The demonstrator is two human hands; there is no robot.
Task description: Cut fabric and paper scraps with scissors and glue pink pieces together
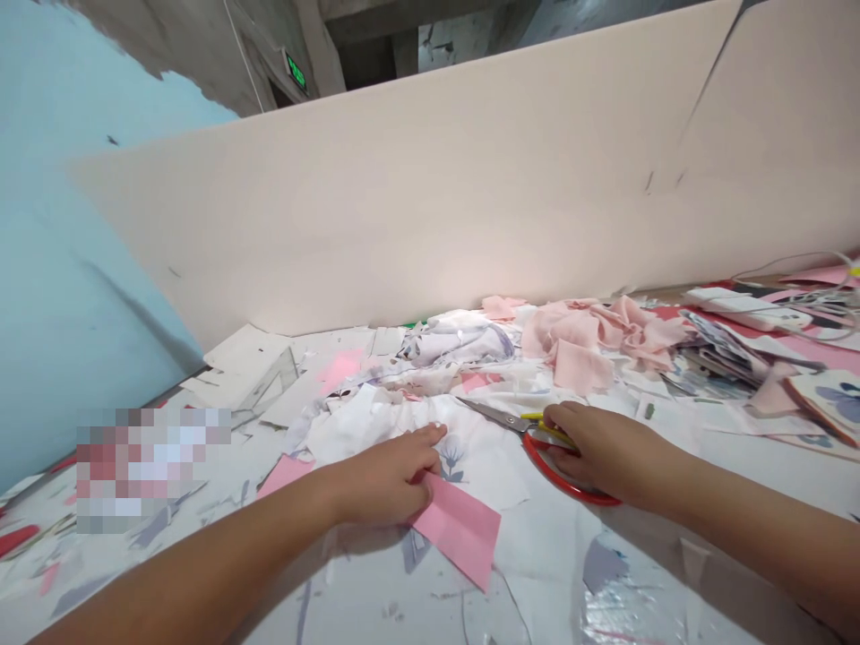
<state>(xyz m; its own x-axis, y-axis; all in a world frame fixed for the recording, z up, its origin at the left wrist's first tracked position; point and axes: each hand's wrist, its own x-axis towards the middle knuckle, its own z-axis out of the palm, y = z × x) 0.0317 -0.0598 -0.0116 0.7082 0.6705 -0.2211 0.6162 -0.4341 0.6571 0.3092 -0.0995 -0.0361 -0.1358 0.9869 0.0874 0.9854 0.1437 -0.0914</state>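
My right hand [595, 448] is wrapped round a pair of scissors [520, 421] with red and yellow handles. The blades look nearly closed and point left over the cloth scraps. My left hand [396, 475] has its fingers curled on a flat, straight-edged pink piece [460, 528], paper or cloth, I cannot tell. One finger reaches out over a white scrap with a blue flower print [451, 459]. Another pink piece [288, 473] shows behind my left forearm.
A pale panel [430, 197] stands along the back of the littered table. Crumpled pink cloth [597, 331] and floral scraps lie before it. At the right are a white box-like device [745, 309] with cables and stacked printed pieces [826, 403]. Clear plastic film [624, 591] lies in front.
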